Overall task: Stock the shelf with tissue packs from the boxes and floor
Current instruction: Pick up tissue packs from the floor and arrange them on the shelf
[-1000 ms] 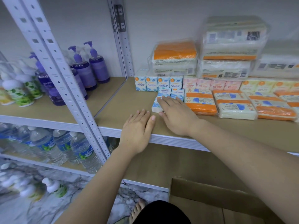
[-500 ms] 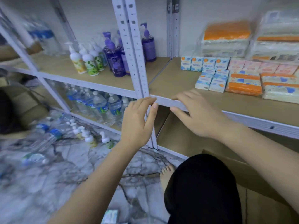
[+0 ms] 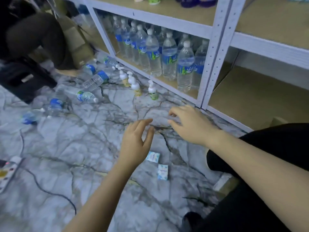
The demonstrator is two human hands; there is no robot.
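Two small blue-and-white tissue packs lie on the marble floor: one (image 3: 152, 156) just right of my left wrist, the other (image 3: 163, 171) a little nearer to me. My left hand (image 3: 136, 143) hovers above the floor with fingers spread and nothing in it, partly hiding the first pack. My right hand (image 3: 190, 124) is also empty and spread, further right, above bare floor. The white metal shelf (image 3: 215, 46) stands at the upper right; its lower right bay shows bare brown board.
Water bottles (image 3: 168, 52) fill the lower left bay and several lie loose on the floor (image 3: 93, 81). Pump bottles (image 3: 153, 91) stand by the shelf foot. A power strip (image 3: 8, 171) with cable lies at left. Another person (image 3: 35, 36) crouches at upper left. My dark-clothed knee (image 3: 267, 148) is at right.
My view has swung down from the tissue shelf to the floor. Both hands left the shelf edge and dropped toward the floor, above the two loose packs.
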